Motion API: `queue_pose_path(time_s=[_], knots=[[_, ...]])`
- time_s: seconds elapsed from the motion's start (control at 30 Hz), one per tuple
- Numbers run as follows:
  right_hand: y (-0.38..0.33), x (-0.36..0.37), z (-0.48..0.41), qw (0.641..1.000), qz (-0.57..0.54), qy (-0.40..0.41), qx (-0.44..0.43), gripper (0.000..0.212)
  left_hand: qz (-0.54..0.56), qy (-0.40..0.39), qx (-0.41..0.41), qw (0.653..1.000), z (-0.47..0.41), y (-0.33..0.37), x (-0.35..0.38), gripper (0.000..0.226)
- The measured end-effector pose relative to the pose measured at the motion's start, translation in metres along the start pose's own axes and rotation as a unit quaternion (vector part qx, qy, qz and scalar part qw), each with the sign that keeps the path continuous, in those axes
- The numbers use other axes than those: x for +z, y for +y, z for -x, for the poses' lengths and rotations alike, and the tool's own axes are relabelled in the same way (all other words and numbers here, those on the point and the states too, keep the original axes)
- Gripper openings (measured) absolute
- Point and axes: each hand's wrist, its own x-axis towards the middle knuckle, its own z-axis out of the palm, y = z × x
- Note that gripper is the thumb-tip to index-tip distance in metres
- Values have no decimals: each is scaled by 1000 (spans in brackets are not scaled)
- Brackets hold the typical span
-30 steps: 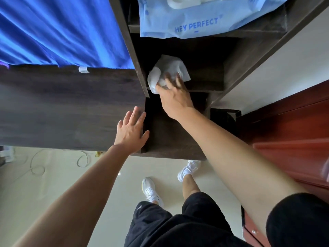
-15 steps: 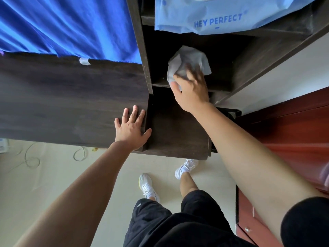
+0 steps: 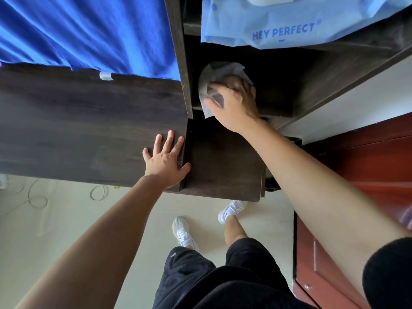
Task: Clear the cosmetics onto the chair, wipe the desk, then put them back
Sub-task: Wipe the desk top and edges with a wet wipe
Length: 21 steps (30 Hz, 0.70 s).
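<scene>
My right hand [image 3: 234,103] presses a crumpled white wipe [image 3: 219,72] onto a low shelf inside the dark wooden shelf unit [image 3: 334,74]. The wipe sticks out past my fingers on the left and at the back. My left hand [image 3: 166,158] lies flat and open on the dark wooden desk [image 3: 78,130], at its right edge beside the lower side surface [image 3: 223,166]. No cosmetics are in view.
A light blue "HEY PERFECT" pack [image 3: 289,21] lies on the shelf above the wipe. Blue fabric [image 3: 89,30] hangs over the back of the desk. A red-brown door [image 3: 367,186] is on the right. White cables [image 3: 33,197] lie on the floor at left.
My right hand has slid the wipe across the shelf, first right, then back toward the divider. My left hand stays flat on the desk edge.
</scene>
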Motion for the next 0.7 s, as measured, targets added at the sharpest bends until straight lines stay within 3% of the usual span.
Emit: queue_pose_path(time_s=[0.13, 0.2, 0.3, 0.47, 0.57, 0.6, 0.7], knots=[[-5, -6, -10, 990, -56, 108, 67, 39, 6, -3, 1, 1000, 0, 0, -1, 82], [-11, -1, -15, 998, -31, 43, 27, 42, 5, -7, -1, 1000, 0, 0, -2, 82], [-21, 23, -17, 993, 102, -56, -25, 54, 3, -13, 0, 1000, -1, 1, -4, 82], [-20, 21, -27, 986, 157, -56, -15, 64, -2, -13, -3, 1000, -1, 2, -2, 83], [-4, 12, -19, 978, 195, -8, -70, 49, 0, -10, -6, 1000, -1, 1, -1, 83], [6, 12, -15, 981, 186, 11, -60, 48, 1, -8, -6, 1000, -1, 1, -1, 83], [46, 9, 0, 984, 143, -51, 89, 64, 2, -8, -3, 1000, -1, 2, 0, 83]])
